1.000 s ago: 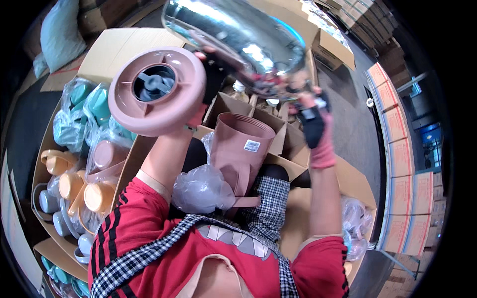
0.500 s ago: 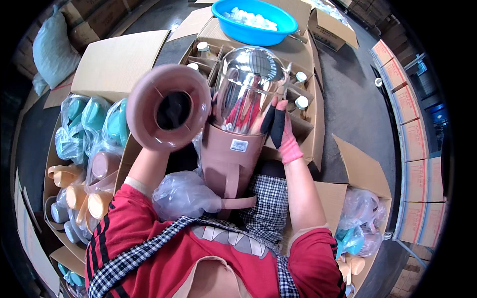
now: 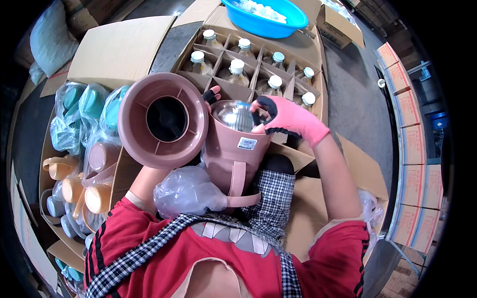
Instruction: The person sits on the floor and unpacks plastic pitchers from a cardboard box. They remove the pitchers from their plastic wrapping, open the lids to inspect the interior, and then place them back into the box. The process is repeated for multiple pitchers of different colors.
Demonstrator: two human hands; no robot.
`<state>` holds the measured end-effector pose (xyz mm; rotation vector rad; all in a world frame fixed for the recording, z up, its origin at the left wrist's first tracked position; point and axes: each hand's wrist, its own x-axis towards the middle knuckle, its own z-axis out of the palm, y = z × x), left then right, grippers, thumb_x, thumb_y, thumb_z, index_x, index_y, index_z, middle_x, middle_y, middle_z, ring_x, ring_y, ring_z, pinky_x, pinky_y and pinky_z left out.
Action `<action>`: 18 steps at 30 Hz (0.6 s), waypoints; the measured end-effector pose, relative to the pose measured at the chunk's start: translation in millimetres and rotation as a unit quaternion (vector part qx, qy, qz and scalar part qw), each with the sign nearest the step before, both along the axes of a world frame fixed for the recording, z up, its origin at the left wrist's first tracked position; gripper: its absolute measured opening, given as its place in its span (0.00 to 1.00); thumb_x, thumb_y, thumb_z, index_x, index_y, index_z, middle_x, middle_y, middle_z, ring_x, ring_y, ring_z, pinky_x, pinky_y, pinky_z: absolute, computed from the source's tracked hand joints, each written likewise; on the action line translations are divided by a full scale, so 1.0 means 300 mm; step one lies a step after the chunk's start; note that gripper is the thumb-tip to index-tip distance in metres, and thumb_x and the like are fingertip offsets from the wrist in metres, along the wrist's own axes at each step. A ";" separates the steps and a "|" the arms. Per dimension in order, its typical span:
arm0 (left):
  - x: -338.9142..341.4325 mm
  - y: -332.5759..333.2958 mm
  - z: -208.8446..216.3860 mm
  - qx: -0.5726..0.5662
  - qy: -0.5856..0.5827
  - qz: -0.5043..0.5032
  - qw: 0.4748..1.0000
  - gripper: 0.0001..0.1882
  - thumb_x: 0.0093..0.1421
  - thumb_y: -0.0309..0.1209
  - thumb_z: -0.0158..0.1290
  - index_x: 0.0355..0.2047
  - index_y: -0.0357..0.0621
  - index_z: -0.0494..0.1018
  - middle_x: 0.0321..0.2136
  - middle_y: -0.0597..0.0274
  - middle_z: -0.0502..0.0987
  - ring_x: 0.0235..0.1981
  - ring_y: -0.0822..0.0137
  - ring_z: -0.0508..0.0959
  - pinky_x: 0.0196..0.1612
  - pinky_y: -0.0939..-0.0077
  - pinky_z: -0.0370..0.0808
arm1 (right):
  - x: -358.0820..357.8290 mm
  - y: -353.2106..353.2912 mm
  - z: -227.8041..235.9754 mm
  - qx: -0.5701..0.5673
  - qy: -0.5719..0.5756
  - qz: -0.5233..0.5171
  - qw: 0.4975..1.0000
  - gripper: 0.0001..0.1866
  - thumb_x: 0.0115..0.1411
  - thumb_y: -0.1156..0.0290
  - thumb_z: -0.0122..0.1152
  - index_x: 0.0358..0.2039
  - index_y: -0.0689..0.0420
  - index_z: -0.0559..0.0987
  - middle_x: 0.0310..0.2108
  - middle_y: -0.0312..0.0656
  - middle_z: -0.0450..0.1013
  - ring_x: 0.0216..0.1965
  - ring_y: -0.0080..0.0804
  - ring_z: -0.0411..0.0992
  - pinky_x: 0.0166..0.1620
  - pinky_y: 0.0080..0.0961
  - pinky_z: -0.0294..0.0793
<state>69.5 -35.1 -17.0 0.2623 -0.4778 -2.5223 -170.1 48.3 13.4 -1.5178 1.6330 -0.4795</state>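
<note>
Far left, a plump whitish bag (image 3: 53, 42) leans, and below it an open carton (image 3: 121, 171) is packed with teal jugs (image 3: 92, 102) in clear wrapping and orange-lidded ones (image 3: 98, 198) lower down. Next along, up in the air, a wide pink ring (image 3: 131, 119) with a dark round centre faces the camera! The left hand (image 3: 212, 94) is behind it, holding it up; only some fingers poke out past its right edge, slightly parted, and how tightly the rest close cannot be told.

Below the ring, a crumpled plastic bag (image 3: 186, 191) sits against the pink jug (image 3: 223, 156), which stands tilted by the checked cloth (image 3: 271, 198), handle towards the person, white label (image 3: 247, 143) on its side. And there in its mouth, a shiny silver liner (image 3: 233, 115), mostly sunk inside! Behind, a divided carton (image 3: 231, 91) holds capped bottles (image 3: 237, 74), with a blue basin (image 3: 268, 28) of white pieces beyond.

Over to the right hand (image 3: 293, 116), pink-and-black gloved: fingers bent and partly open at the jug's mouth beside the liner, though whether they grip anything cannot be told. Farther right, another open carton (image 3: 360, 171), then stacked boxes (image 3: 413, 149) line the edge.
</note>
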 end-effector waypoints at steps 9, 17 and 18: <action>0.081 0.006 -0.052 -0.188 -0.090 -0.018 0.978 0.15 0.56 0.24 0.44 0.44 0.36 0.62 0.42 0.52 0.69 0.43 0.64 0.70 0.46 0.76 0.68 | 0.162 -0.011 0.060 0.048 0.239 0.099 0.965 0.29 0.38 0.55 0.64 0.39 0.57 0.69 0.35 0.49 0.70 0.39 0.41 0.69 0.42 0.30 0.67; -0.155 -0.166 0.022 -0.488 -0.125 0.392 0.770 0.22 0.51 0.17 0.41 0.49 0.34 0.61 0.44 0.51 0.68 0.46 0.61 0.68 0.50 0.75 0.64 | 0.045 -0.031 0.064 -0.080 -0.496 -0.269 0.822 0.40 0.49 0.34 0.42 0.44 0.61 0.69 0.32 0.36 0.67 0.35 0.22 0.65 0.38 0.18 0.67; -0.179 -0.193 0.026 -0.633 -0.101 0.389 0.661 0.25 0.49 0.15 0.42 0.50 0.35 0.59 0.47 0.49 0.66 0.50 0.59 0.66 0.53 0.73 0.61 | 0.073 -0.039 0.097 -0.110 -0.509 -0.279 0.807 0.40 0.49 0.33 0.40 0.44 0.60 0.69 0.31 0.36 0.67 0.36 0.22 0.64 0.39 0.19 0.66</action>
